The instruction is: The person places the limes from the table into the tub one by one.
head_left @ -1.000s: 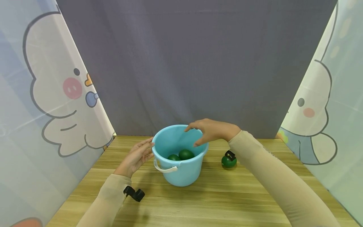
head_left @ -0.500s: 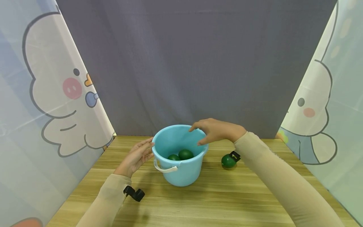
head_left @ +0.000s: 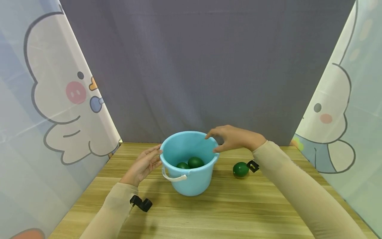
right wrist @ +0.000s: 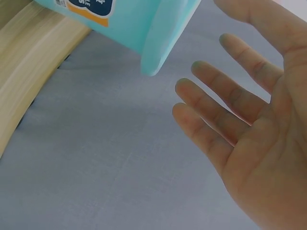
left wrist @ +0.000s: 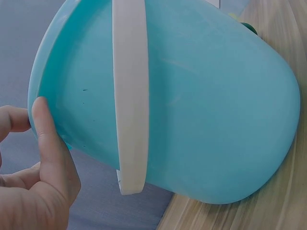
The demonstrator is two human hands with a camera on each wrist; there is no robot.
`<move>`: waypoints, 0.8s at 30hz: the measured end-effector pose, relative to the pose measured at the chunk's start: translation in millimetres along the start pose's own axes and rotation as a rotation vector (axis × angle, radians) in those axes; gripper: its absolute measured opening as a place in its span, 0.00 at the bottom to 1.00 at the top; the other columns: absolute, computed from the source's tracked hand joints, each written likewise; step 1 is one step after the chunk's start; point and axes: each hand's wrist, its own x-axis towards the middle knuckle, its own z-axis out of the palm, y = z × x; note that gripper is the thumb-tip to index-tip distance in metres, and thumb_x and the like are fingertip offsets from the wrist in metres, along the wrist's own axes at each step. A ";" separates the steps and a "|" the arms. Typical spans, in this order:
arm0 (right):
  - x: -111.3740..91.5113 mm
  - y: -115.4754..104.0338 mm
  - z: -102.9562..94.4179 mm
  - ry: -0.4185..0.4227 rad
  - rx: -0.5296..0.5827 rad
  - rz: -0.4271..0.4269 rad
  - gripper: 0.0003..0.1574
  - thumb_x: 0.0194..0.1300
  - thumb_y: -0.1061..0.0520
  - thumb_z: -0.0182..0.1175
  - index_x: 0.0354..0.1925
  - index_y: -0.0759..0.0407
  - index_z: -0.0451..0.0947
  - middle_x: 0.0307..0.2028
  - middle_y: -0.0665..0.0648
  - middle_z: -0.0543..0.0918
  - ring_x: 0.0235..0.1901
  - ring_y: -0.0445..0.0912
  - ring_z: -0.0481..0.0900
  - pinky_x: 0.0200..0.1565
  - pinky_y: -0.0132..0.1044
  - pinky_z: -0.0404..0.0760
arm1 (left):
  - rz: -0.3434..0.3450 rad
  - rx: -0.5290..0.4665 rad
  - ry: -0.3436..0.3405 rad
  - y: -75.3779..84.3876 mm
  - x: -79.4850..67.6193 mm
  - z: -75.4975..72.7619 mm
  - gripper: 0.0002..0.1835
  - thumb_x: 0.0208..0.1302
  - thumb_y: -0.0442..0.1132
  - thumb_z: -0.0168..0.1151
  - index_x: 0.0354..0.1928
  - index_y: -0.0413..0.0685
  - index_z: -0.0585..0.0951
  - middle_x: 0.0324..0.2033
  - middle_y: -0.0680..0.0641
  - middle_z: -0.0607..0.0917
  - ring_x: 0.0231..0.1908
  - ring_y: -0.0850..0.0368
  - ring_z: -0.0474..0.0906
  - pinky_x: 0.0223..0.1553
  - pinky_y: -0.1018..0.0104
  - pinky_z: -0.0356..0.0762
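A light blue bucket (head_left: 192,181) with a white handle (head_left: 176,179) stands upright on the wooden table. Inside it lie two dark green, rounded fruits (head_left: 195,162), whose exact kind I cannot tell. My left hand (head_left: 144,166) pinches the bucket's left rim between thumb and fingers, as the left wrist view shows. Over the right rim hovers my right hand (head_left: 235,137), its fingers spread and holding nothing; the right wrist view has the palm (right wrist: 264,143) apart from the rim. Another dark green fruit (head_left: 240,169) lies on the table, right of the bucket.
Behind the wooden table (head_left: 191,219) hangs a grey curtain (head_left: 203,66). Cartoon-printed sheets (head_left: 53,99) flank both sides. Each sleeve carries a black wrist mount (head_left: 141,203). A label (right wrist: 93,7) marks the bucket's far side.
My right hand has moved rightward, from over the bucket's opening to its right rim. The left hand, the bucket and the fruits stay where they were.
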 end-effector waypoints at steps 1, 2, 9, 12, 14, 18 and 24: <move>-1.6 0.4 -0.1 0.003 0.003 0.000 0.32 0.64 0.49 0.71 0.64 0.53 0.76 0.63 0.54 0.76 0.63 0.53 0.72 0.62 0.54 0.76 | 0.000 0.003 0.002 -0.1 -0.1 -0.1 0.31 0.74 0.36 0.56 0.75 0.38 0.62 0.64 0.38 0.71 0.40 0.63 0.83 0.39 0.77 0.83; -2.9 1.0 -0.1 0.006 0.003 0.001 0.32 0.64 0.49 0.71 0.64 0.54 0.76 0.63 0.54 0.76 0.63 0.53 0.72 0.61 0.55 0.76 | -0.001 0.005 0.004 -0.3 -0.2 -0.2 0.31 0.74 0.36 0.56 0.75 0.38 0.62 0.64 0.38 0.71 0.41 0.63 0.83 0.40 0.77 0.83; -8.9 7.7 0.5 0.027 0.039 0.017 0.31 0.64 0.50 0.71 0.63 0.55 0.77 0.61 0.54 0.78 0.62 0.53 0.73 0.61 0.55 0.76 | -0.003 0.004 0.007 -0.6 -0.8 -0.6 0.31 0.74 0.35 0.56 0.75 0.38 0.62 0.66 0.37 0.70 0.40 0.63 0.83 0.41 0.76 0.83; -11.8 11.9 0.9 0.043 0.049 0.013 0.31 0.63 0.50 0.71 0.62 0.54 0.77 0.60 0.53 0.78 0.61 0.53 0.74 0.61 0.56 0.76 | -0.001 0.003 0.005 -0.3 -0.8 -0.6 0.31 0.74 0.35 0.56 0.75 0.38 0.62 0.66 0.37 0.69 0.41 0.63 0.83 0.40 0.77 0.83; -13.9 14.4 1.1 0.052 0.054 0.008 0.30 0.63 0.49 0.71 0.61 0.54 0.78 0.60 0.53 0.79 0.61 0.53 0.74 0.61 0.56 0.76 | 0.001 0.005 0.002 0.0 -1.0 -0.5 0.31 0.74 0.35 0.56 0.75 0.38 0.61 0.66 0.36 0.68 0.41 0.63 0.83 0.40 0.77 0.83; -18.5 19.5 1.8 0.059 0.049 0.020 0.30 0.63 0.46 0.71 0.61 0.54 0.78 0.59 0.52 0.79 0.61 0.53 0.74 0.61 0.57 0.76 | 0.002 0.009 -0.002 0.5 -1.0 -0.5 0.31 0.75 0.36 0.56 0.75 0.38 0.61 0.68 0.35 0.67 0.42 0.62 0.83 0.40 0.77 0.83; -24.4 25.3 2.2 0.060 0.032 0.051 0.29 0.63 0.50 0.71 0.61 0.51 0.78 0.59 0.52 0.79 0.60 0.54 0.75 0.60 0.56 0.77 | -0.001 0.010 -0.001 0.6 -0.3 -0.7 0.31 0.75 0.36 0.56 0.75 0.38 0.61 0.67 0.36 0.68 0.42 0.62 0.83 0.40 0.77 0.83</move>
